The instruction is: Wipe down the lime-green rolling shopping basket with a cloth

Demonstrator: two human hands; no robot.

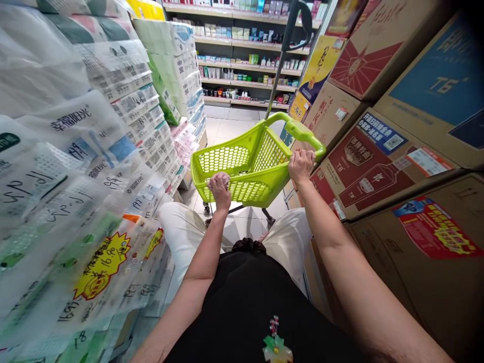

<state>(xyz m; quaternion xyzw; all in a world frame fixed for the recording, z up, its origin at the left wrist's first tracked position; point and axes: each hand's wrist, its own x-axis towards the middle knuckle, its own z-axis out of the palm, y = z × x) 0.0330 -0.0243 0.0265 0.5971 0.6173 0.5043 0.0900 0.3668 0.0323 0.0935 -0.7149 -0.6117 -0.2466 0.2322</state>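
Observation:
A lime-green shopping cart [242, 146] with a perforated plastic basket stands sideways in front of me, its basket end to the left and its handle [302, 132] to the right. My left hand [220, 194] is closed around a crumpled pinkish cloth [226, 178] at the near rim of the basket. My right hand [301, 165] is wrapped over the cart's frame just below the handle. A dark pole with a looped grip [298, 25] rises behind the cart; its lower end is hidden by the cart.
Wrapped tissue packs [139, 116] are stacked high on the left, with a yellow price sign [102, 264] in front. Printed cartons [374, 166] form a wall on the right. Shelves of small boxes and bottles [249, 60] close the far end. Pale floor tiles [230, 118] show between.

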